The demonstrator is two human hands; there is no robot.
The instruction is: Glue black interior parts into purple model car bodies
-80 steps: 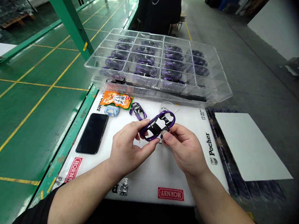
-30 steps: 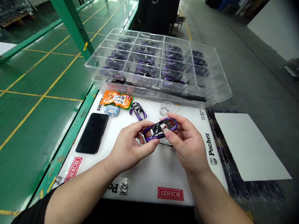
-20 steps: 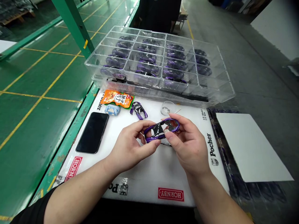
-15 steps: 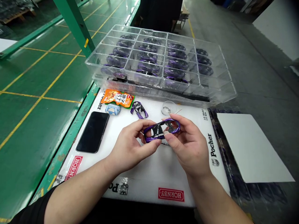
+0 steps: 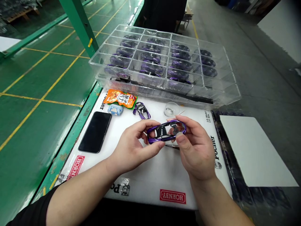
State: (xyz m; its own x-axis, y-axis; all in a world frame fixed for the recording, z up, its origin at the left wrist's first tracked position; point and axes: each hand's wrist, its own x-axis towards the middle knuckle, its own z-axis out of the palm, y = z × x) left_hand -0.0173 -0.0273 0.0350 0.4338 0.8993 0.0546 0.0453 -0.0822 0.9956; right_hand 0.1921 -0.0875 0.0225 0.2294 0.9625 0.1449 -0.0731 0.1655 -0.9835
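Between both hands, above the white foam-covered work surface [image 5: 141, 175], is a purple and black model car body shell [image 5: 162, 131] with open window gaps. My left hand [image 5: 138, 141] grips its left end, thumb along the near side. My right hand [image 5: 195, 144] is closed round the right end, thumb on the near edge and fingers behind. Partly under the right hand lies a thin metal-tipped tool [image 5: 172, 146], its far end hidden. A second purple car body shell [image 5: 142, 110] rests on the surface beyond the left hand. Behind the right hand sits a small clear round dish [image 5: 171, 109].
A clear divided tray [image 5: 164, 86] of purple car bodies spans the back. On the left are a black phone [image 5: 95, 131], a blue-white case [image 5: 115, 110] and an orange snack packet [image 5: 121, 98]. A white board [image 5: 258, 150] lies over more trays on the right.
My right thumb and fingers have slid toward the right end of the car body shell. More of the metal-tipped tool shows beneath. The whole view has shifted slightly.
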